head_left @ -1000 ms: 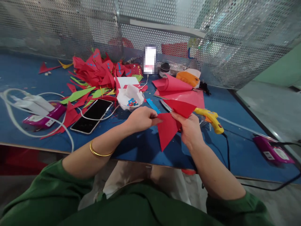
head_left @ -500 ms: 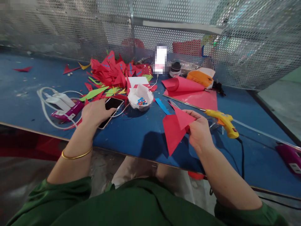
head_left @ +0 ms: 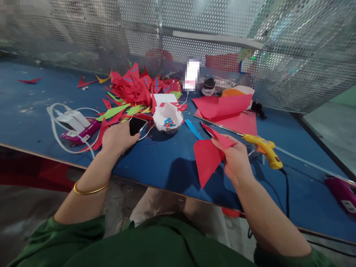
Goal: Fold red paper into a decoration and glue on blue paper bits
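Note:
My left hand (head_left: 118, 139) is wrapped over the black phone (head_left: 137, 126), which lies on the blue table left of the bowl. In my right hand (head_left: 237, 159) is a folded piece of red paper (head_left: 207, 157), pinched near its upper right part, with one pointed end hanging toward the table's front. A dark, thin tip shows beside the paper's upper fold; what it belongs to is mostly hidden. The white-lined bowl (head_left: 168, 116) with small blue and red bits stands between my hands. Just behind the paper lies a blue strip (head_left: 193, 129).
A yellow glue gun (head_left: 263, 146) with a cord lies right of my right hand. Red paper shapes (head_left: 133, 87) are heaped at the back left, red sheets (head_left: 230, 107) at the back right. White chargers (head_left: 72, 120) and cables lie at the left; a lit phone (head_left: 191, 74) stands behind.
My left hand has shifted slightly right over the phone. The upper fold of the red paper in my right hand has tilted flatter. The rolled red sheet at the back has partly opened.

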`<state>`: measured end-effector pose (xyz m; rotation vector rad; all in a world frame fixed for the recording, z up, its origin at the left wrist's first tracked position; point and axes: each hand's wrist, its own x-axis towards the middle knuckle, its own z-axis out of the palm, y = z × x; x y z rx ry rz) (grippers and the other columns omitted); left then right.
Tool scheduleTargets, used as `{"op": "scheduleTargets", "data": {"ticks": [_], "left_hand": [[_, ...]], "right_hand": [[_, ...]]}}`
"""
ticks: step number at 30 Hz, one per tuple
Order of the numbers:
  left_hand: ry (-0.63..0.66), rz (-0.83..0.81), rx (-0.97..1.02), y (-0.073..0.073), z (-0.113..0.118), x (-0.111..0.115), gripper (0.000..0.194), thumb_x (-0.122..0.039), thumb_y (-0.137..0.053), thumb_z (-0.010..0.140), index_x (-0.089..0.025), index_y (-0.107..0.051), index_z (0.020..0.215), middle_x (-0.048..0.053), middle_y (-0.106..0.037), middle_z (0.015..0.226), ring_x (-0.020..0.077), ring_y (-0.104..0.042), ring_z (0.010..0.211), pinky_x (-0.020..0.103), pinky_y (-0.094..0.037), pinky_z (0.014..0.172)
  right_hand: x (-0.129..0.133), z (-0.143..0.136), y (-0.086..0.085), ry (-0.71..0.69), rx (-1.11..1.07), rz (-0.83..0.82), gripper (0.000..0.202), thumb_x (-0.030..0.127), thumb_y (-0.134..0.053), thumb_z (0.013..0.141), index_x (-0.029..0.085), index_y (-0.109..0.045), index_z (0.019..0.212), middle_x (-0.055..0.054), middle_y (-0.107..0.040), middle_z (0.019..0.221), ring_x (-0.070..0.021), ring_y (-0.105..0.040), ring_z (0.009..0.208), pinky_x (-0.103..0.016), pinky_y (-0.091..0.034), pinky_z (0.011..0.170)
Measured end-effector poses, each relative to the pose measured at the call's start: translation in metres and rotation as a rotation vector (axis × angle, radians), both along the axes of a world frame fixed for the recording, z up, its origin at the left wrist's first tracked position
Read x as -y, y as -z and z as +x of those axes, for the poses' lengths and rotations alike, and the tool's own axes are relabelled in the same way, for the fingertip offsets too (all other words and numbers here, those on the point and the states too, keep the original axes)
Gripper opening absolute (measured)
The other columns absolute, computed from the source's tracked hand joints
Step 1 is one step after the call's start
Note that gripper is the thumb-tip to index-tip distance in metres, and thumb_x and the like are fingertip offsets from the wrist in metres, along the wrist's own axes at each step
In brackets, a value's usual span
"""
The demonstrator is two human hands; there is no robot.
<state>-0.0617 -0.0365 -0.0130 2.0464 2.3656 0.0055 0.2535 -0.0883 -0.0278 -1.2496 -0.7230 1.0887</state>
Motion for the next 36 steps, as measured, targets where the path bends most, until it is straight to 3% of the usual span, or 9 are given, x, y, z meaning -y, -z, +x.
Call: {"op": "scheduleTargets", "data": {"ticks": [8,12,16,19,21,23,28,32,36], "left_hand": [[0.014,0.025,0.010,0.000,0.002,-0.001,0.057,-0.048,-0.051,0.086,-0.006,-0.060,0.123,0.028,-0.069,0.110,0.0470,-0.066,0.102,0.051,-0.051,0.079],[0.011,0.055,0.053,0.001,-0.003,0.000,0.065,-0.051,-0.055,0.084,-0.008,-0.055,0.133,0.027,-0.069,0.114,0.0483,-0.065,0.103,0.052,-0.051,0.078],[0.074,0.324,0.104,-0.006,0.008,0.016,0.060,-0.050,-0.057,0.087,-0.011,-0.059,0.132,0.024,-0.065,0.129,0.0429,-0.060,0.119,0.049,-0.049,0.091],[0.163,0.515,0.333,-0.014,0.042,0.035,0.035,-0.041,-0.051,0.094,-0.021,-0.074,0.110,0.010,-0.076,0.110,0.0299,-0.068,0.104,0.039,-0.050,0.087],[0.391,0.414,0.561,-0.019,0.073,0.042,0.024,-0.034,-0.057,0.090,-0.024,-0.077,0.097,0.003,-0.079,0.094,0.0210,-0.071,0.086,0.031,-0.050,0.077],[0.523,0.246,0.685,-0.022,0.102,0.040,0.019,-0.034,-0.063,0.086,-0.023,-0.077,0.092,0.001,-0.078,0.086,0.0179,-0.070,0.078,0.028,-0.048,0.072],[0.617,0.065,0.790,-0.014,0.145,0.012,0.026,-0.043,-0.071,0.079,-0.018,-0.076,0.085,0.004,-0.074,0.080,0.0172,-0.063,0.071,0.027,-0.040,0.061],[0.627,-0.147,1.135,0.005,0.154,0.001,0.035,-0.048,-0.071,0.078,-0.013,-0.073,0.071,0.001,-0.063,0.060,0.0124,-0.052,0.058,0.024,-0.036,0.053],[0.597,-0.198,1.325,0.019,0.156,0.006,0.037,-0.050,-0.072,0.075,-0.014,-0.071,0.069,0.000,-0.061,0.059,0.0134,-0.053,0.060,0.024,-0.040,0.056]], "right_hand": [[0.000,0.001,0.000,-0.011,-0.036,-0.001,0.027,0.019,-0.081,0.045,0.021,-0.073,0.071,0.004,-0.071,0.064,-0.0114,-0.059,0.053,-0.023,-0.046,0.050],[-0.001,0.002,0.001,-0.007,-0.022,-0.016,0.029,0.019,-0.080,0.045,0.022,-0.074,0.073,0.004,-0.071,0.064,-0.0124,-0.060,0.054,-0.024,-0.046,0.051],[-0.001,0.001,0.001,-0.010,-0.035,-0.033,0.034,0.024,-0.087,0.046,0.021,-0.074,0.077,0.002,-0.073,0.068,-0.0149,-0.064,0.059,-0.026,-0.049,0.055],[-0.001,0.000,0.000,-0.023,-0.073,-0.042,0.037,0.027,-0.091,0.045,0.020,-0.074,0.077,0.002,-0.074,0.069,-0.0148,-0.065,0.060,-0.026,-0.051,0.058],[0.000,0.000,0.000,-0.047,-0.078,-0.047,0.036,0.027,-0.092,0.045,0.020,-0.073,0.076,0.003,-0.073,0.067,-0.0131,-0.064,0.057,-0.025,-0.050,0.055],[0.000,0.001,0.000,-0.058,-0.072,-0.033,0.036,0.027,-0.092,0.046,0.020,-0.074,0.077,0.004,-0.072,0.066,-0.0118,-0.064,0.056,-0.023,-0.049,0.054],[-0.001,0.002,0.004,-0.044,-0.082,0.004,0.038,0.025,-0.091,0.046,0.020,-0.075,0.081,0.002,-0.075,0.071,-0.0152,-0.068,0.062,-0.026,-0.053,0.060],[0.000,0.002,0.005,-0.064,-0.038,0.032,0.037,0.025,-0.090,0.046,0.020,-0.073,0.078,0.001,-0.073,0.066,-0.0193,-0.069,0.061,-0.030,-0.054,0.059],[0.002,0.000,0.004,-0.058,0.004,-0.008,0.038,0.025,-0.090,0.043,0.020,-0.072,0.075,0.002,-0.070,0.061,-0.0166,-0.065,0.054,-0.027,-0.050,0.052]]}}
